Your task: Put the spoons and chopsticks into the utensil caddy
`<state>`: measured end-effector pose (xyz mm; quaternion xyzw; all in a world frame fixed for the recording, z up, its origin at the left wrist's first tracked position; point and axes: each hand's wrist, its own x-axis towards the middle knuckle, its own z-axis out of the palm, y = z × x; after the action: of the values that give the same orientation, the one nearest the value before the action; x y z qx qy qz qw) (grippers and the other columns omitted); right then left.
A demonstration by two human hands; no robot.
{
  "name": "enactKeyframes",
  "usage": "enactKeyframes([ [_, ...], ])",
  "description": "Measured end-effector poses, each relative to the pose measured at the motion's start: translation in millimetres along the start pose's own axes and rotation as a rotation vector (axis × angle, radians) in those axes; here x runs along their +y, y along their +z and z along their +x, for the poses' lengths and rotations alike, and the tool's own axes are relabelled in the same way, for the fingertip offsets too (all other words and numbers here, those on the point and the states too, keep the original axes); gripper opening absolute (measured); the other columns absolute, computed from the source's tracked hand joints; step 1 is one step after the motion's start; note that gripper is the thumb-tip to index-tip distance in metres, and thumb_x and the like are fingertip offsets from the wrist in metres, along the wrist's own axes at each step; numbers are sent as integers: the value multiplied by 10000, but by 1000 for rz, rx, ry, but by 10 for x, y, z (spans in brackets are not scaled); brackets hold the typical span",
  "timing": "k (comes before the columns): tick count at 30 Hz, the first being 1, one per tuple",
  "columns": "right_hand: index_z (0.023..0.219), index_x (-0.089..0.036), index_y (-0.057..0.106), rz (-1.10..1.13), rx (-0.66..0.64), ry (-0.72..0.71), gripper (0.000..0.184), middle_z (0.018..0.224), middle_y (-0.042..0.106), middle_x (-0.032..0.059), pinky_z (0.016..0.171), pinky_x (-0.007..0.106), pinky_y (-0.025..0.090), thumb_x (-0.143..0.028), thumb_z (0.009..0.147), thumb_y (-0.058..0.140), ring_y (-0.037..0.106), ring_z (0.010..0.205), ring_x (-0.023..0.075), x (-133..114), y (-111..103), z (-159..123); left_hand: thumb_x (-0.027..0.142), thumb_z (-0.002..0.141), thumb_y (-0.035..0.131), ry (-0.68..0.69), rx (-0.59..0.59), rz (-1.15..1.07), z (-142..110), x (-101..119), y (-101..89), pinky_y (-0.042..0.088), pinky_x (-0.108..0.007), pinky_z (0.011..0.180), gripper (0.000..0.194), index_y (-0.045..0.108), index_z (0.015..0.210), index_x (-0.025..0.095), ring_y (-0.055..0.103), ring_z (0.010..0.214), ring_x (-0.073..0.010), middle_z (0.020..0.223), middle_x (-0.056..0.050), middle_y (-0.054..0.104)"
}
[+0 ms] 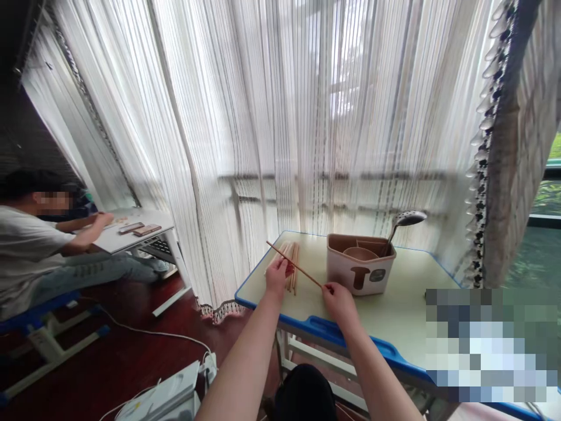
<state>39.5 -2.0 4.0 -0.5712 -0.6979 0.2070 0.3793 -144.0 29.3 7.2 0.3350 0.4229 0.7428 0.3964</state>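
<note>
Blue-edged desk (pixel 407 316) sits below the left hand (pixel 277 275) and right hand (pixel 339 301), both pinching one wooden chopstick (pixel 302 270), maybe to keep it steady. More chopsticks (pixel 295 280) lie by the left hand, a utensil holder (pixel 339 272) just past the right

From my remote post I saw a reddish-brown stick (pixel 307 273) in the fingers (pixel 281 265) and tan sticks (pixel 295 254) just beyond. Right of the fingers, I noted a whitish container (pixel 338 275), brown-rimmed and brown-marked. The tabletop (pixel 407 304) below was pale yellow-green, blue-edged; the curtain (pixel 245 117) beyond, white with thin dark stripes.
</note>
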Motion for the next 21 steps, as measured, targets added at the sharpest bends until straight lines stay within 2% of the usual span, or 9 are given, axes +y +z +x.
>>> enactKeyframes([
  [4,840,-138,649,-51,14,-53,265,864,669,105,683,265,395,-263,821,416,596,793,206,-26,25,-10,281,671,679,-44,-26,-40,-55,35,39,517,-262,626,261,625,863,113,616,623,-116,700,-42,649],
  [8,838,-150,651,-61,2,-73,257,864,670,99,678,256,388,-239,827,411,594,794,199,-44,20,-14,259,655,701,-13,-68,-106,-86,53,54,512,-244,614,297,607,900,120,623,662,-114,794,-53,648],
  [13,800,-156,650,-63,-2,-101,260,829,668,96,667,266,394,-230,832,403,593,771,205,-50,10,-17,269,656,705,9,-19,-204,-19,113,42,512,-244,657,284,600,872,118,619,671,-100,782,-41,641],
  [17,776,-150,650,-45,16,-145,247,819,657,105,704,281,415,-219,824,418,592,789,214,-76,23,-28,273,645,717,52,-40,-177,5,259,111,512,-247,675,312,612,896,120,620,686,-99,773,-33,645],
  [21,951,-150,633,150,118,-301,253,942,646,103,788,294,433,-275,835,446,588,871,206,-203,-52,-3,280,622,734,71,-125,-120,-91,525,317,525,-277,682,328,634,887,114,627,698,-118,782,-45,660],
])
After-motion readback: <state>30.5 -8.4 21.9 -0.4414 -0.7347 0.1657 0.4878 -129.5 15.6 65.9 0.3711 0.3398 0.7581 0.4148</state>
